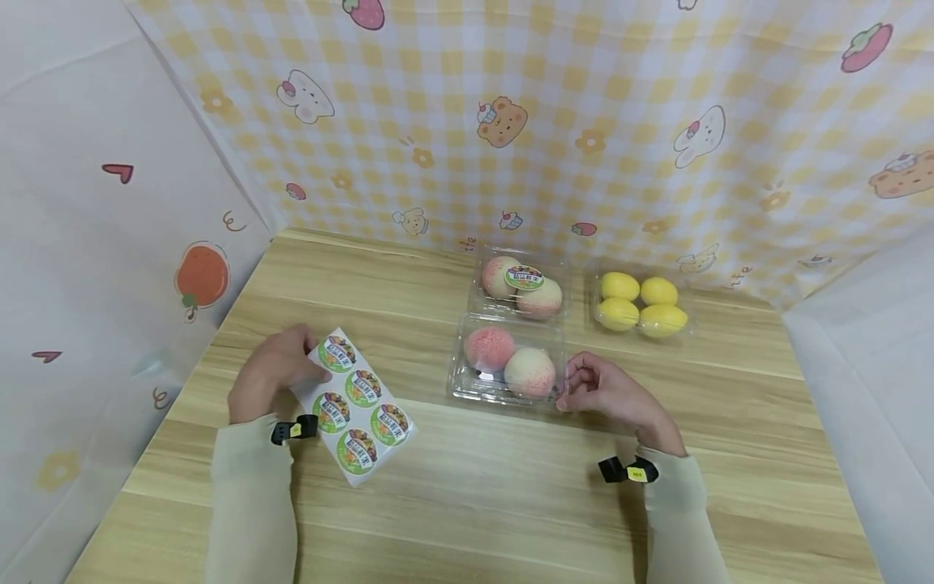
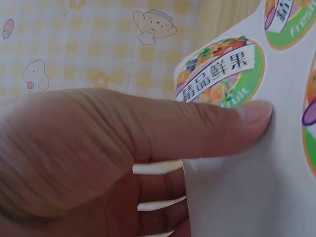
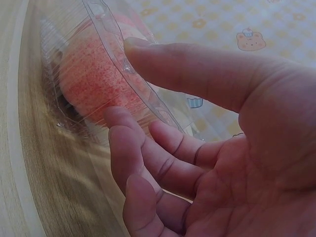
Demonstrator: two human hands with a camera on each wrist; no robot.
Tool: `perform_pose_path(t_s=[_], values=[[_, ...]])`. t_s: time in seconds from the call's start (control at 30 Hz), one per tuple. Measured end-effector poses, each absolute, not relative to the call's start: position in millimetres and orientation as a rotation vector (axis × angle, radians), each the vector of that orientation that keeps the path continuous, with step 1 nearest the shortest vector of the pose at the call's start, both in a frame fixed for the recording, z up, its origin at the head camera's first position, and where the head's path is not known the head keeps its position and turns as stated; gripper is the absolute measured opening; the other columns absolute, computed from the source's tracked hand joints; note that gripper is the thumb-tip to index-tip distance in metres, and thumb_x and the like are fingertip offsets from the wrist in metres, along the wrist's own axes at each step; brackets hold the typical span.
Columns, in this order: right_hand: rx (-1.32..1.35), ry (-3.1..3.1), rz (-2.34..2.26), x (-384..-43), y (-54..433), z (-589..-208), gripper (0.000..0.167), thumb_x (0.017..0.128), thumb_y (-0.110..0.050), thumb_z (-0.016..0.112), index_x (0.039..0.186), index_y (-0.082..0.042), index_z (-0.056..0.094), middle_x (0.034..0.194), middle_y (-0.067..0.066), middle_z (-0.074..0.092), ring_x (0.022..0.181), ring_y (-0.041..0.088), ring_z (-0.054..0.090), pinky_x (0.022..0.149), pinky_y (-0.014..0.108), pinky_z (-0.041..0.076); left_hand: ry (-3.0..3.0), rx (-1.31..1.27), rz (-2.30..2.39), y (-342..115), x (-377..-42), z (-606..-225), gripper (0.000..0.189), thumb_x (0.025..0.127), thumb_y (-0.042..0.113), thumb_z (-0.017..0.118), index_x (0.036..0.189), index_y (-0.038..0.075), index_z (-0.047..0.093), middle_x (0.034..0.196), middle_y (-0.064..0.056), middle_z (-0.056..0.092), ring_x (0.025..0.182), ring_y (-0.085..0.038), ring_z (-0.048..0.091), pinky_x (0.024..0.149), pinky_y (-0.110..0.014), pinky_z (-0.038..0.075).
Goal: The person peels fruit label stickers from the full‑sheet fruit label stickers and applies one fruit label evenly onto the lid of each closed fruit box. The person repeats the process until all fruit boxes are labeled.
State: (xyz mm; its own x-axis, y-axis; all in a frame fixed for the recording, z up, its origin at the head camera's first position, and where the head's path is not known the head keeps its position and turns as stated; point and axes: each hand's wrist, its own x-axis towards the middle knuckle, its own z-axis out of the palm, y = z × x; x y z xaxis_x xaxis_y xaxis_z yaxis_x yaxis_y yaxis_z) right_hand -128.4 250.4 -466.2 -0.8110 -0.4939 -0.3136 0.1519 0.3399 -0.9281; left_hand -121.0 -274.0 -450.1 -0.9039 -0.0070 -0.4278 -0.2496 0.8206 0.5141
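My left hand (image 1: 280,369) pinches the upper left edge of a white sticker sheet (image 1: 370,438) bearing several round fruit labels. In the left wrist view the thumb (image 2: 232,126) lies flat on the sheet's face beside one label; the other fingers are partly hidden behind it. My right hand (image 1: 609,397) is at the near right corner of a clear plastic box (image 1: 467,388) with two peaches (image 1: 529,372) in it. In the right wrist view its thumb (image 3: 143,59) touches the box's rim, and the loosely bent fingers lie near the side wall.
Behind the near box stands another clear box with two peaches (image 1: 540,298) and a round label (image 1: 524,277) on top. To its right, a clear box holds several lemons (image 1: 662,320). A checked cloth (image 1: 409,146) hangs along the back of the wooden table (image 1: 467,503).
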Motion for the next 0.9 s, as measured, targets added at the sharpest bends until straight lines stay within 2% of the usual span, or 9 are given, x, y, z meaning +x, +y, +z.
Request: perform_pose_path(t_s=[0.17,0.37,0.47,0.63,0.9], values=[[-0.280,2.052,-1.504,-128.2,250.4,-465.7,0.043,0.089,0.002,0.085,0.120,0.007,0.056,0.098,0.013,0.067,0.089,0.020,0.066,0.078,0.027,0.054,2.591,-0.035,0.883,-263.0,-124.8,-454.0,0.048,0.095,0.008,0.085,0.132,-0.010,0.061,0.114,-0.025,0.070,0.096,-0.036,0.070,0.083,-0.049,0.059],[-0.273,2.054,-1.500,-128.7,250.3,-466.3,0.044,0.089,0.002,0.086,0.120,0.007,0.055,0.098,0.013,0.067,0.088,0.020,0.065,0.078,0.027,0.054,2.559,0.080,1.048,-251.0,-129.4,-453.4,0.031,0.097,0.009,0.082,0.119,-0.004,0.065,0.101,-0.015,0.074,0.084,-0.026,0.072,0.074,-0.039,0.059],[-0.273,2.046,-1.501,-128.8,250.2,-467.1,0.043,0.090,0.002,0.085,0.120,0.007,0.055,0.098,0.013,0.068,0.089,0.020,0.066,0.078,0.028,0.055,2.541,0.107,1.137,-246.4,-130.6,-451.0,0.028,0.098,0.012,0.082,0.118,-0.001,0.066,0.096,-0.012,0.075,0.079,-0.023,0.073,0.071,-0.037,0.059],[-0.270,2.030,-1.513,-128.7,249.9,-468.2,0.041,0.090,0.002,0.083,0.119,0.007,0.055,0.098,0.013,0.068,0.089,0.020,0.067,0.078,0.028,0.056,2.487,0.123,1.286,-239.4,-130.2,-446.3,0.031,0.100,0.016,0.081,0.122,-0.002,0.069,0.094,-0.012,0.076,0.076,-0.024,0.076,0.068,-0.035,0.061],[-0.264,2.021,-1.518,-128.7,250.5,-468.6,0.041,0.090,0.002,0.082,0.120,0.008,0.054,0.098,0.013,0.068,0.089,0.020,0.068,0.079,0.029,0.058,2.288,0.182,1.475,-228.1,-130.2,-442.1,0.026,0.101,0.014,0.078,0.119,-0.004,0.072,0.093,-0.013,0.080,0.080,-0.029,0.080,0.069,-0.034,0.063]])
